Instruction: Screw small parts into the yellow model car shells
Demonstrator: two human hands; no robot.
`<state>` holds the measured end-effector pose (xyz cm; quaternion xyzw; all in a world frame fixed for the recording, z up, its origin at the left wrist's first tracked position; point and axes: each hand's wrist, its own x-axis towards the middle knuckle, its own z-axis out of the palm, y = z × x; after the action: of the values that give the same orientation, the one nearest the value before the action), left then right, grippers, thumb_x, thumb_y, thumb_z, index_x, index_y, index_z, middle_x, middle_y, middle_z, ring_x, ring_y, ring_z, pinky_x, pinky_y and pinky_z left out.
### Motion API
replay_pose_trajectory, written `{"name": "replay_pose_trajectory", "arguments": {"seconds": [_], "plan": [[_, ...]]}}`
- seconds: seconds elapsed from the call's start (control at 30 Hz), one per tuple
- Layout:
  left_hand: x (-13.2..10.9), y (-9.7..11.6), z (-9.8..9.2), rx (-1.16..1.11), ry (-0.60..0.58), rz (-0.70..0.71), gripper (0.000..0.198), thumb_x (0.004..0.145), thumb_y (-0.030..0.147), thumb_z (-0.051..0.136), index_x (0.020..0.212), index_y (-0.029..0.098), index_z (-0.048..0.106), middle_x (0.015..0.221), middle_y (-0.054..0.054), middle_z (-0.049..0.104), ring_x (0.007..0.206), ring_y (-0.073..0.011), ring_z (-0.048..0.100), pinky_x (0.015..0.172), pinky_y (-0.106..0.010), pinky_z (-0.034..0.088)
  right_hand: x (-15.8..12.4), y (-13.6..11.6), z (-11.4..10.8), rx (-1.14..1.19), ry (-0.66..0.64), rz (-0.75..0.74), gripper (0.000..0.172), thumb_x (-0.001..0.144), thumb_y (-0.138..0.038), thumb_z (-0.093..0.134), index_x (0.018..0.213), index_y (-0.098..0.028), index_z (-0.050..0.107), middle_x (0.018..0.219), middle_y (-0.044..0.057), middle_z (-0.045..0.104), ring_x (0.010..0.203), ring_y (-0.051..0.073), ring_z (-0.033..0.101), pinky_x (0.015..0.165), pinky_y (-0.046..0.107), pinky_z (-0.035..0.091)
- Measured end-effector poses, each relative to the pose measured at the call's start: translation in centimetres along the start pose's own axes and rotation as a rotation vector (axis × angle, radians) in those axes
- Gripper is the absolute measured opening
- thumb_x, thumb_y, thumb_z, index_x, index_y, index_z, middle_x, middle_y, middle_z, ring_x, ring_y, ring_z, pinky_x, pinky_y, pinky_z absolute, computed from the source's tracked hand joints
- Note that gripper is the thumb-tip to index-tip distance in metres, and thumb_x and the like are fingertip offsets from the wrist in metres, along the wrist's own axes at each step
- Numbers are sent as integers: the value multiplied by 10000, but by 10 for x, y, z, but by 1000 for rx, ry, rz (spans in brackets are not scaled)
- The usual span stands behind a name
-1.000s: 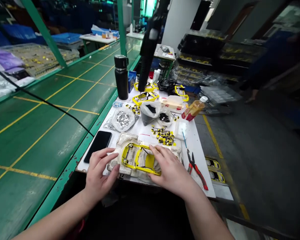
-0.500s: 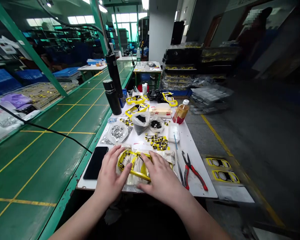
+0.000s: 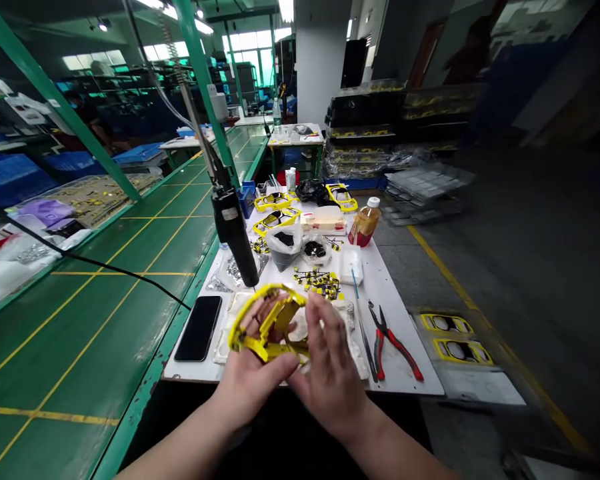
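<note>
A yellow plastic frame (image 3: pixel 275 319) with a crossbar and small black parts is held up, tilted, above the front of the table. My left hand (image 3: pixel 247 390) grips its left part from below, with the thumb along the near side and fingers showing through the opening. At the frame's right end, my right hand (image 3: pixel 333 373) is closed around it, partly hiding that end. Beneath the frame lies a whitish, worn holding block (image 3: pixel 225 340). A black electric screwdriver (image 3: pixel 235 230) hangs just behind the frame, its tip close to the frame's upper edge.
A phone (image 3: pixel 199 328) lies left; red-handled pliers (image 3: pixel 387 340) and tweezers (image 3: pixel 367 350) lie right. Behind are small yellow-black parts (image 3: pixel 325 285), bags of parts (image 3: pixel 283 248), a white tray (image 3: pixel 351 263), a drink bottle (image 3: pixel 365 223) and more yellow frames (image 3: pixel 277 219). A green conveyor (image 3: pixel 100 320) runs along the left.
The yellow frame has been lifted off the block and tilted up, now in both hands. The hanging screwdriver has come lower and nearer, and appears tilted.
</note>
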<state>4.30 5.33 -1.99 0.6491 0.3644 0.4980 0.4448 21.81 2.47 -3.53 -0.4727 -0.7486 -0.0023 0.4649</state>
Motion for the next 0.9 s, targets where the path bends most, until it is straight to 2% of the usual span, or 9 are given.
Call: {"name": "replay_pose_trajectory", "arguments": {"seconds": [0.07, 0.13, 0.23, 0.33, 0.43, 0.53, 0.67, 0.77, 0.9], "plan": [[9, 3, 9, -37, -47, -59, 636, 1026, 471, 807, 1596, 269, 608, 1549, -180, 719, 1399, -369, 740, 1150, -536, 665, -12, 0, -1, 24, -22, 44, 1037, 1085, -332, 687, 1851, -195, 1, 1781, 281, 330, 1677, 453, 378, 1286, 681, 510], [21, 6, 11, -63, -105, -52, 520, 1032, 392, 797, 1520, 260, 680, 1501, -161, 755, 1347, -340, 772, 1141, -504, 666, -21, 5, -10, 82, 29, 166, 1012, 1083, -299, 692, 1849, -209, 37, 1706, 259, 468, 1593, 416, 521, 1244, 624, 575], [40, 13, 10, -94, -309, 80, 353, 1058, 369, 750, 1384, 235, 764, 1330, -147, 826, 1220, -307, 815, 1069, -449, 679, -26, 15, -32, 171, 65, 267, 827, 1087, -220, 667, 1803, -281, 257, 1509, 166, 653, 1420, 335, 683, 1203, 551, 623], [51, 20, 12, -99, -426, 243, 211, 1103, 348, 686, 1228, 216, 794, 1149, -133, 850, 1094, -272, 820, 1012, -422, 668, -24, 20, -51, 206, -71, 230, 630, 1075, -129, 594, 1667, -297, 458, 1549, 135, 639, 1480, 297, 642, 1239, 495, 599], [51, 24, 16, -114, -405, 302, 179, 1118, 351, 668, 1133, 206, 772, 1067, -124, 831, 1038, -248, 797, 968, -397, 657, -22, 17, -57, 224, -105, 218, 601, 1046, -66, 554, 1607, -266, 474, 1560, 135, 636, 1500, 266, 622, 1270, 462, 569], [45, 27, 15, -81, -385, 303, 106, 1103, 273, 675, 1084, 203, 753, 1053, -101, 810, 1021, -212, 782, 994, -362, 637, -22, 13, -57, 247, -114, 201, 593, 1030, -29, 528, 1581, -246, 483, 1568, 133, 629, 1518, 244, 601, 1299, 434, 535], [37, 25, 6, -72, -384, 339, 73, 1082, 229, 706, 1125, 204, 759, 1094, -86, 808, 1062, -202, 780, 1111, -388, 600, -18, 9, -54, 312, -111, 169, 568, 1041, -22, 512, 1569, -230, 496, 1598, 139, 594, 1539, 232, 573, 1324, 422, 498], [32, 17, 2, -69, -348, 318, 65, 1074, 221, 723, 1125, 212, 762, 1099, -74, 802, 1072, -195, 773, 1133, -382, 586, -14, 10, -48, 301, -133, 172, 514, 1049, -34, 508, 1526, -223, 511, 1571, 136, 610, 1516, 209, 589, 1311, 380, 502], [29, 5, 0, -49, -331, 314, 184, 1035, 202, 758, 1217, 227, 750, 1115, -80, 803, 1085, -219, 767, 1191, -449, 548, -11, 11, -44, 263, -152, 157, 492, 1043, -44, 501, 1505, -213, 506, 1546, 141, 626, 1499, 198, 604, 1289, 349, 515]]}}
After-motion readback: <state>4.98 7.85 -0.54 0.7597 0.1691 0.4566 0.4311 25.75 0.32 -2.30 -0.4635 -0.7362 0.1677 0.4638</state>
